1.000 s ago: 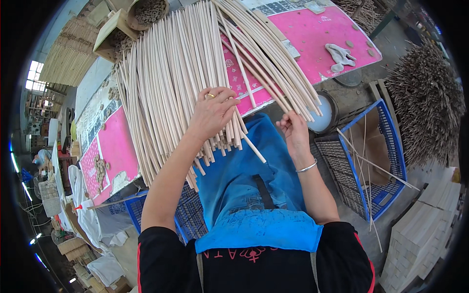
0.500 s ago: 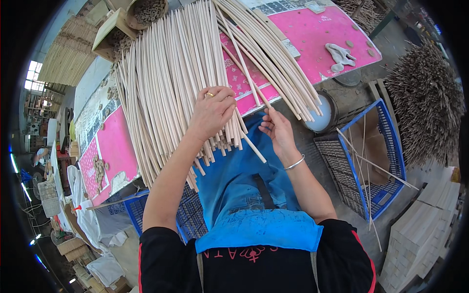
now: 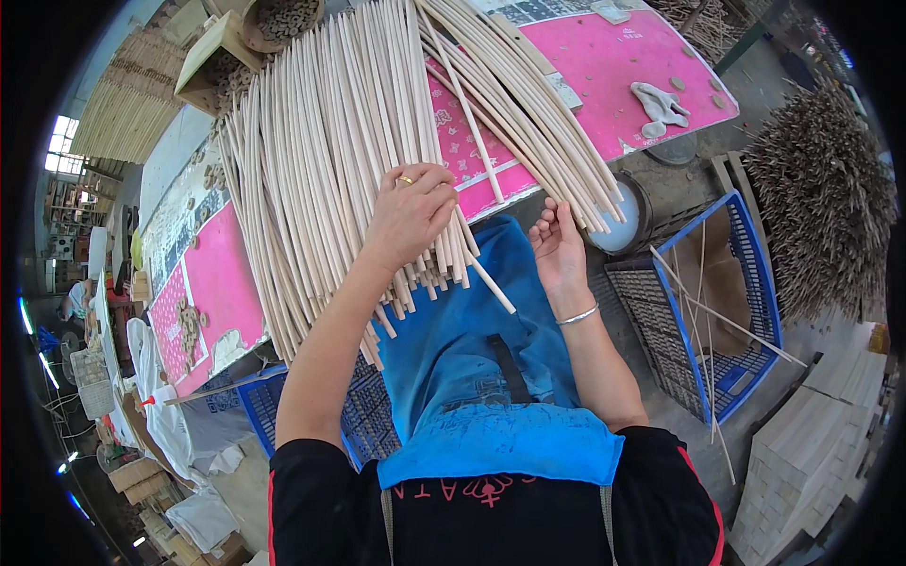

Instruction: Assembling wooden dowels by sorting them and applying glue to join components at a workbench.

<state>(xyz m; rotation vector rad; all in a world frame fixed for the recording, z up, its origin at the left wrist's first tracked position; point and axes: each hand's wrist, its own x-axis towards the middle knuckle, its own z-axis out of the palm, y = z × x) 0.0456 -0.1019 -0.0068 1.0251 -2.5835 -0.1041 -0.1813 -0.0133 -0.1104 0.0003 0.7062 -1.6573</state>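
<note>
Head cam, remote: I see the left hand (image 3: 411, 215) curled over the right edge of the big pile of pale round wooden sticks (image 3: 330, 141), near its lower ends; can't tell if it's gripping any or just pressing. The right hand (image 3: 562, 253) looks loosely open, fingers half curled, by the near ends of the smaller fan of pale wooden sticks (image 3: 533, 118); can't tell if the tips touch. Both lots lie on the pink-and-white table (image 3: 585, 47), ends overhanging its edge.

IMO: press the pile w/ the left palm, don't squeeze, so it won't roll; w/ the right, pinch one stick approx. at its end, slide it out along its length. Uneven ends call for light taps, esp. the one jutting out.

In the way: a single pale stick (image 3: 477, 141) in the gap btwn pile & fan; the round dark bucket (image 3: 647, 215) w/ whitish contents by the fan's ends; the blue plastic crate (image 3: 661, 330) w/ thin pale sticks (image 3: 746, 328) poking out, right side. Farther off: a crumpled white cloth-like thing (image 3: 661, 106) & a big dark-brown twig bundle (image 3: 821, 198).
</note>
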